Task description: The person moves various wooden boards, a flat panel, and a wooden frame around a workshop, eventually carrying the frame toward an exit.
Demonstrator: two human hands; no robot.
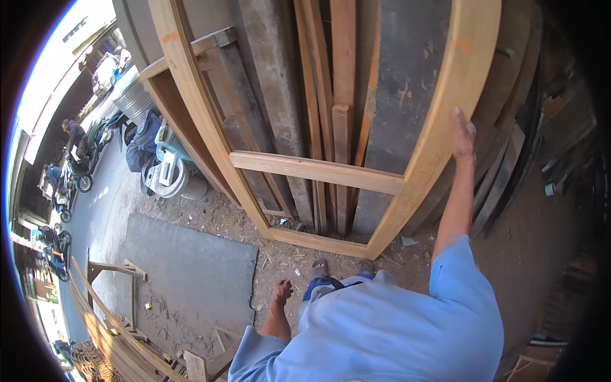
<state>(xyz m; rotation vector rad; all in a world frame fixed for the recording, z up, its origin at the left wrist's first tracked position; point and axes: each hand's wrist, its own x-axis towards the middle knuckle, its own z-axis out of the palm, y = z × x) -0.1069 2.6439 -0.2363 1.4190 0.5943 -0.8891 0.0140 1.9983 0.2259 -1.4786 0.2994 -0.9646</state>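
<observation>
A tall pale wooden door frame [305,240] with one crossbar [318,170] stands on the ground before me, leaning against stacked timber. My right hand [466,137] grips the outer edge of its right upright, thumb along the front face, other fingers mostly hidden behind the edge. Low at my side hangs my left hand [281,292], its fingers loosely bent and a little apart, holding nothing. It is clear of the frame, whose bottom rail lies just beyond my feet [320,267].
Boards and planks [344,63] lean behind the frame. A darker wooden frame [184,127] stands to its left, near a pale plastic seat-like item [170,181]. A grey slab [191,267] covers the ground at left. Long wooden strips [121,331] lie lower left. People with motorbikes [83,167] are on the road.
</observation>
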